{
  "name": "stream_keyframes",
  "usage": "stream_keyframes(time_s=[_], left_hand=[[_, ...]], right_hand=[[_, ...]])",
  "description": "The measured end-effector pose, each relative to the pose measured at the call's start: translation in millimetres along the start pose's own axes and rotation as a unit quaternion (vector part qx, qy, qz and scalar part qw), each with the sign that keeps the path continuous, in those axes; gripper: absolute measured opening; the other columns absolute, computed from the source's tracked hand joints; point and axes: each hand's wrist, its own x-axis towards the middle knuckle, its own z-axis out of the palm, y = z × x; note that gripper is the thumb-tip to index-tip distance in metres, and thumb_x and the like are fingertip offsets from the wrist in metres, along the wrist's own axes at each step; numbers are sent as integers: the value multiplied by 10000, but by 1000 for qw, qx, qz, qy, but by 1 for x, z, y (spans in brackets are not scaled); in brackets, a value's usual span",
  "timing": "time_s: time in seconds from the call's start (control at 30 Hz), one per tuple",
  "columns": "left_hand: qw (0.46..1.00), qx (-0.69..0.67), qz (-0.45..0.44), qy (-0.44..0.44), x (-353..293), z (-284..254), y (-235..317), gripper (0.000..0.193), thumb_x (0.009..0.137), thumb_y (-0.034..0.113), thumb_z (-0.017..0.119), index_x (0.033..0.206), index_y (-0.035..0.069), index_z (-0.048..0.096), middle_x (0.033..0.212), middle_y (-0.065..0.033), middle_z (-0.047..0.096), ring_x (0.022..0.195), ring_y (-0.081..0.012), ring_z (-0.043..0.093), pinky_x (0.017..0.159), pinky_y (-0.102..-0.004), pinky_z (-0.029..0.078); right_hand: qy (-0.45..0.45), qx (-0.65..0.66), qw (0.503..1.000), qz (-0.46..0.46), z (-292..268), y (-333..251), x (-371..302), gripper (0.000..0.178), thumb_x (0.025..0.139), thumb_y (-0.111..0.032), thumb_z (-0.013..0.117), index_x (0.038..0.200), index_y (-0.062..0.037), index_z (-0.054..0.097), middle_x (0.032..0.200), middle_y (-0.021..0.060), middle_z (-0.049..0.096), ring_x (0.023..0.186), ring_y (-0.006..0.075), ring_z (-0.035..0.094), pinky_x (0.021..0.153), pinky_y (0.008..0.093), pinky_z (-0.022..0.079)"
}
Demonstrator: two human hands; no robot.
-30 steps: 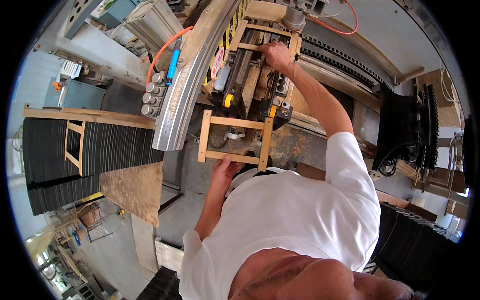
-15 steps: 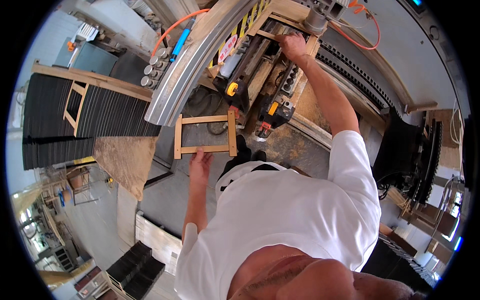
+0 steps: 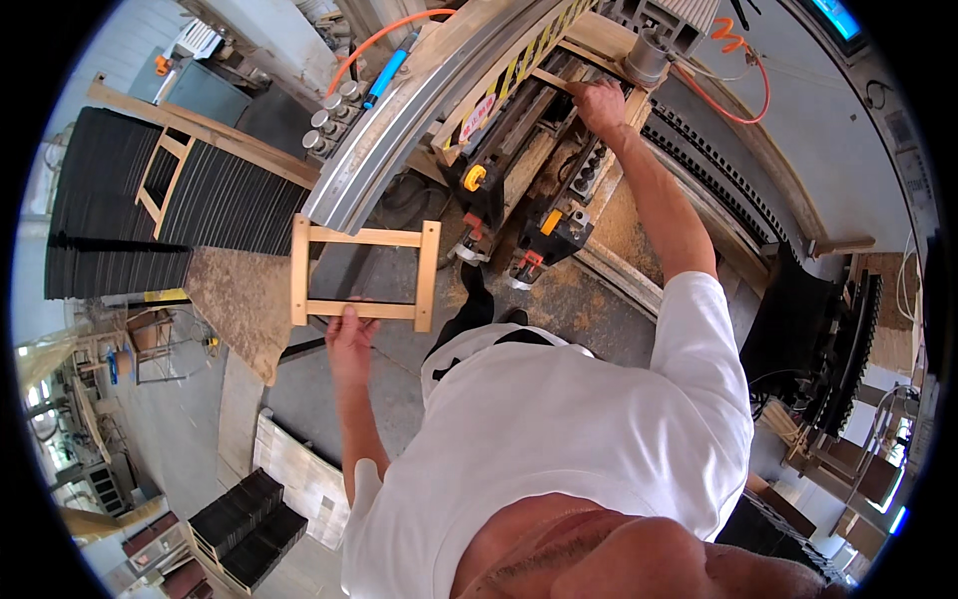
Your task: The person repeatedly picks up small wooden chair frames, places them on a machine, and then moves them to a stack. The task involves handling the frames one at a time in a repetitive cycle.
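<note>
My left hand (image 3: 349, 339) is closed on the lower rail of a small light-wood frame (image 3: 427, 275). The frame is a rectangle of two rails and two end posts, held in the air left of the machine. Farther off, my right arm reaches over the machine (image 3: 544, 170), and my right hand (image 3: 601, 108) has its fingers curled round the end of a wooden strip (image 3: 551, 79) lying across the machine's far part. The hand itself hides part of that strip. A metal cylinder (image 3: 649, 55) stands just right of the hand.
Left of the machine, a long stack of dark-panelled frames (image 3: 225, 200) sits beside a brown board (image 3: 239, 299). A curved metal rail (image 3: 364, 170) runs between stack and machine. Orange air hose (image 3: 763, 95) coils at the far right. Sawdust covers the floor (image 3: 574, 304) near the machine.
My left hand has carried the wooden frame to the left, toward the stack. My right hand stays at the strip in the machine. The whole view has shifted slightly.
</note>
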Motion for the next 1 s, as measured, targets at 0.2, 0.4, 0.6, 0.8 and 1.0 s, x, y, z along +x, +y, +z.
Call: stream_keyframes(time_s=[0.2,0.4,0.6,0.8,1.0], left_hand=[[988,-30,142,-54,-5,-49,76,270,985,195,567,1172,1,589,1121,-118,644,1026,-209,639,844,-369,571],[969,8,245,25,16,-101,185,288,975,278,600,1099,19,608,1062,-59,656,958,-148,634,846,-313,528],[961,-3,276,25,96,-149,298,307,990,297,562,1119,22,611,1048,-71,669,952,-168,643,798,-292,529],[981,59,183,2,222,-198,390,288,977,326,587,990,39,615,815,-43,646,700,-134,629,614,-269,556],[915,364,120,127,270,-167,399,483,894,546,633,773,79,607,630,24,552,486,-70,482,422,-210,392]], right_hand=[[-44,-54,997,26,-4,-7,2,153,834,-204,603,937,-161,707,874,139,708,904,332,657,809,462,478],[-101,-65,990,67,-42,-33,2,287,921,-284,524,1168,-220,655,1126,90,679,1059,322,624,860,486,489],[-25,-57,986,155,-66,-74,1,359,900,-281,639,1238,-160,636,1225,112,639,1111,333,592,907,482,481],[89,213,962,146,-78,-176,-23,270,914,-224,644,1145,-86,664,1085,131,680,933,303,663,801,377,520],[140,282,929,194,-71,-242,-116,168,900,-113,664,1031,-10,681,991,126,694,860,195,666,772,299,520]])
